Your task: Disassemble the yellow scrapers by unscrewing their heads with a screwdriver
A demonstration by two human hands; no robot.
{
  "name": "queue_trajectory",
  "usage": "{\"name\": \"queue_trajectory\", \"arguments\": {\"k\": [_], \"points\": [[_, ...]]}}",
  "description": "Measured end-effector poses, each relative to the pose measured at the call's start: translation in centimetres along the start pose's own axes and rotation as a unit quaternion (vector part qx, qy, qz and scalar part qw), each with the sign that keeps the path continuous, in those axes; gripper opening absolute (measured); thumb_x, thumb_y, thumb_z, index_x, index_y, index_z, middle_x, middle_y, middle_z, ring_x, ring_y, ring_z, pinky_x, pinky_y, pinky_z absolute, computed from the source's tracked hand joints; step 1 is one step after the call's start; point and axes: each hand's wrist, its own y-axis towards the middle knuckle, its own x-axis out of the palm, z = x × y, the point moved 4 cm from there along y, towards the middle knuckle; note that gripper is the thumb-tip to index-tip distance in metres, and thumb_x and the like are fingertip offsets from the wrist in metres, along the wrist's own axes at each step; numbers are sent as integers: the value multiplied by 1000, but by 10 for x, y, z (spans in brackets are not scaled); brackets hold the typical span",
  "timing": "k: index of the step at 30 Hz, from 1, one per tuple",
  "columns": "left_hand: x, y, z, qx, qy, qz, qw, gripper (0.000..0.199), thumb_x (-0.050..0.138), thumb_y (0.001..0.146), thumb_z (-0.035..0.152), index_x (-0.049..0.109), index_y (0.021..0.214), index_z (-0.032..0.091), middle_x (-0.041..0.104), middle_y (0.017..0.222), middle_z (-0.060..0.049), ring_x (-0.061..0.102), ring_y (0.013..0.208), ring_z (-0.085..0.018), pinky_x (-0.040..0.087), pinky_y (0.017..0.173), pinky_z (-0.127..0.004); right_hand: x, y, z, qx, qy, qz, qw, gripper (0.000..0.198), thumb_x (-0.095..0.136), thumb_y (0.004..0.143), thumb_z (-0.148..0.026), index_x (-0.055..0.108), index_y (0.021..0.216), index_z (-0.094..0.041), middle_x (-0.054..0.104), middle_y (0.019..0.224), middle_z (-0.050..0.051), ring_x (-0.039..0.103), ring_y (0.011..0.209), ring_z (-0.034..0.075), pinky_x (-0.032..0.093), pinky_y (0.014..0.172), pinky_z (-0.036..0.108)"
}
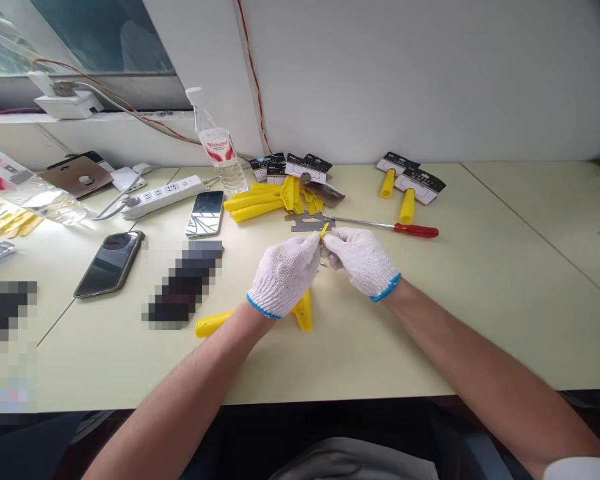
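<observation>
My left hand [290, 270] and my right hand [357, 257], both in white knit gloves with blue cuffs, meet above the table with fingertips pinched together. A thin yellow plastic piece [325, 230] sticks up between them; its lower part is hidden by the fingers. Below my left hand lies a yellow scraper handle [304, 313], partly covered by my wrist. Just beyond my fingers are several flat grey metal blades [305, 227]. A screwdriver with a red handle [416, 231] lies behind my right hand, its shaft reaching toward the blades.
Several yellow scrapers [257, 210] are piled behind the blades. Two yellow-handled tools with black-and-white cards [420, 185] lie back right. Leftward are a water bottle [220, 147], a power strip [165, 195], a phone [205, 213] and a darker phone [110, 263].
</observation>
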Motion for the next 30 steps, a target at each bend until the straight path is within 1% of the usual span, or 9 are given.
{"name": "queue_trajectory", "arguments": {"k": [3, 9, 11, 14, 16, 18, 22, 26, 30], "points": [[5, -1, 1, -14, 25, -7, 1000, 21, 49, 101, 17, 70, 101, 19, 73, 87, -6, 64, 73, -18, 36, 62, -27, 4, -1, 2, 20, 36, 8, 999, 29, 60, 93, -22, 61, 65, -18, 58, 64, 0, 50, 55, 9, 40, 52, 25], [3, 2, 8, -28, 47, 11, 998, 20, 51, 100, 19, 70, 99, 19, 71, 81, -5, 60, 67, -17, 29, 57, -28, 0, 1, 2, 17, -3, 51, 999, 26, 56, 92, -11, 62, 67, -18, 58, 60, -1, 49, 52, 9, 40, 50, 24], [-1, 3, 7, -33, 20, 34, 999, 21, 51, 101, 20, 70, 92, 18, 69, 76, -5, 58, 64, -16, 30, 58, -28, -1, 1, -1, 27, 17, 38, 999, 28, 55, 95, -11, 63, 70, -17, 59, 63, -1, 51, 54, 9, 43, 52, 23], [-7, 4, 2, -34, -72, 61, 995, 25, 54, 102, 23, 73, 86, 19, 64, 68, 0, 55, 60, -13, 35, 60, -27, -2, 0, -7, 35, 31, -1, 999, 26, 58, 100, -17, 68, 77, -15, 65, 71, 1, 57, 59, 9, 50, 57, 22], [-9, 4, -3, -34, -121, 70, 990, 24, 56, 101, 22, 76, 87, 20, 62, 63, 2, 54, 58, -11, 37, 60, -26, -3, 0, -10, 18, -10, -19, 1000, 26, 61, 101, -22, 70, 79, -14, 69, 74, 3, 61, 61, 10, 54, 61, 22], [-9, 4, -6, -29, -135, 75, 988, 24, 58, 100, 21, 78, 88, 19, 61, 62, 3, 54, 57, -11, 37, 58, -26, -5, 1, -11, -7, -60, -18, 998, 27, 62, 101, -24, 71, 78, -14, 72, 76, 4, 65, 63, 10, 56, 63, 22], [-9, 2, -4, 3, -88, 75, 993, 23, 58, 98, 15, 74, 81, 17, 62, 64, 2, 54, 58, -10, 36, 59, -27, -9, 3, -7, -14, -100, -15, 995, 29, 62, 101, -24, 70, 75, -15, 74, 76, 4, 66, 61, 10, 56, 60, 21], [-10, 0, 2, 30, -56, 85, 994, 22, 56, 99, 14, 70, 82, 16, 67, 71, 1, 56, 61, -11, 35, 60, -27, -9, 3, -4, -3, -68, -40, 997, 30, 61, 102, -26, 71, 77, -15, 72, 74, 4, 65, 61, 10, 56, 60, 21], [-9, -1, 3, 41, -30, 78, 996, 24, 55, 99, 14, 68, 80, 17, 68, 70, 1, 59, 61, -12, 36, 60, -27, -5, 0, -4, -17, -102, -20, 994, 31, 58, 102, -25, 66, 74, -17, 70, 72, 4, 64, 61, 12, 56, 61, 24]]}}
